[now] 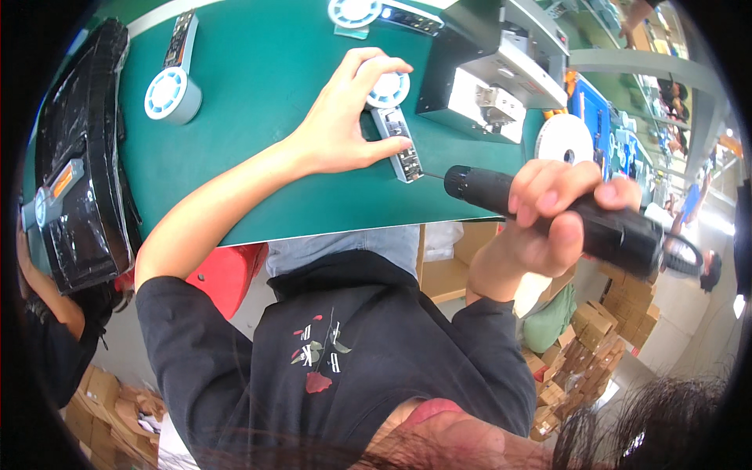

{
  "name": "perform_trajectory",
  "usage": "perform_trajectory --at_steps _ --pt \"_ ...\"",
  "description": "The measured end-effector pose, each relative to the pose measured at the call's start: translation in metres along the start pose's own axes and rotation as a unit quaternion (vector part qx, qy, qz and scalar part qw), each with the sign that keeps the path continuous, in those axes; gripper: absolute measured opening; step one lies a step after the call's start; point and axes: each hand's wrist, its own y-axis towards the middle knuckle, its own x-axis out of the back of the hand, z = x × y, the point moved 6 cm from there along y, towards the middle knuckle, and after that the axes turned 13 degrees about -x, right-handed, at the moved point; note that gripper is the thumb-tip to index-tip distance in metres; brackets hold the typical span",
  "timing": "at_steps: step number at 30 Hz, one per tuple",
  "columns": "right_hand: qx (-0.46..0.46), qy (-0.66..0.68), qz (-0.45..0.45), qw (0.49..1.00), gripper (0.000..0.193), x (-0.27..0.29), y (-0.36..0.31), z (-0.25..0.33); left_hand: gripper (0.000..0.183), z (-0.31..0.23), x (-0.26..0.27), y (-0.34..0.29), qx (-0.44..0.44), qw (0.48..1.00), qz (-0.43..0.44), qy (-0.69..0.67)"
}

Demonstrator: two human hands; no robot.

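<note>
My left hand is closed around a small device that lies on the green table mat. The device has a round white head with pale blue segments and a narrow grey handle, opened so that its circuit board shows. Fingers rest on the head, and the thumb presses across the board. My right hand grips a black electric screwdriver, held nearly level. Its thin bit points left, with the tip at the near end of the handle; whether it touches a screw is too small to tell.
Similar opened devices stand at the far left and far middle. A metal box-shaped machine and a white reel are on the right. A black-wrapped container borders the left edge. Another person's arm shows beyond it.
</note>
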Motion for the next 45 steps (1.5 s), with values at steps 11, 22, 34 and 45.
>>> perform_trajectory --at_steps 11,22,34,45 --pt "0.041 -0.138 -0.230 0.963 0.031 0.059 0.088 0.035 0.085 -0.007 -0.007 0.004 -0.025 0.999 0.039 -0.029" --pt "-0.004 -0.082 -0.167 0.983 0.038 -0.019 0.048 0.024 0.082 -0.005 -0.006 0.002 -0.027 0.997 0.041 -0.061" --pt "-0.013 -0.078 -0.126 0.989 0.049 -0.052 0.065 -0.019 0.080 -0.003 -0.006 0.000 -0.033 0.997 0.028 -0.068" --pt "-0.005 -0.108 -0.129 0.986 0.050 -0.057 0.061 -0.014 0.081 -0.004 -0.006 0.001 -0.030 0.997 0.033 -0.064"
